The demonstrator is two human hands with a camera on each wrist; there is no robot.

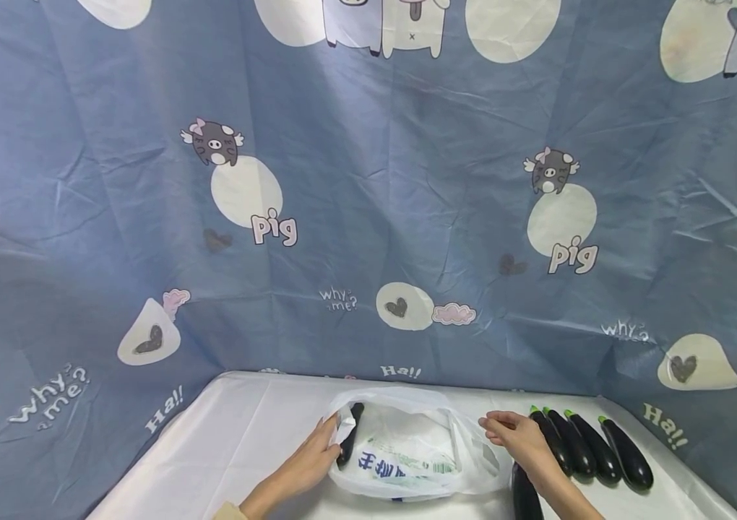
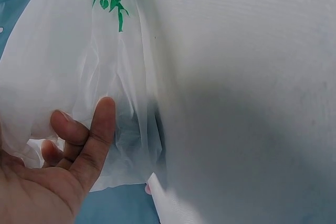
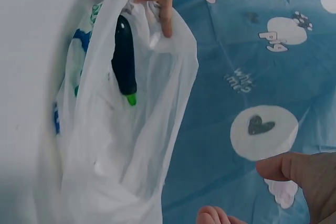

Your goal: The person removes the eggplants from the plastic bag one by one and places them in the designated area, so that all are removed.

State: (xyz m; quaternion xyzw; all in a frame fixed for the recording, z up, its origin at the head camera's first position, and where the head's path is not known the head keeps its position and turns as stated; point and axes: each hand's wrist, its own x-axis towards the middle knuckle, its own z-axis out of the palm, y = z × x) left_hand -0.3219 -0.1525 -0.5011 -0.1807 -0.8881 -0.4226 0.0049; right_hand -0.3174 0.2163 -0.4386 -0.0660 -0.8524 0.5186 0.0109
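Note:
A white translucent plastic bag (image 1: 401, 487) with blue and green print lies with its mouth spread wide. My left hand (image 1: 306, 458) grips the left side of its rim; in the left wrist view the fingers (image 2: 100, 135) bend around the thin plastic. Inside the bag, close to that hand, lies a dark eggplant (image 3: 125, 56) with a green stem end. My right hand (image 1: 521, 440) is just beyond the bag's right edge, holding nothing. In the right wrist view its thumb (image 3: 283, 166) and fingertips stand apart, off the plastic.
Several eggplants (image 1: 628, 455) lie side by side at the right of the white-covered table (image 1: 238, 433), stems pointing away. Another eggplant (image 1: 524, 495) lies nearer, beside my right forearm. A blue patterned cloth (image 1: 342, 180) hangs behind the table.

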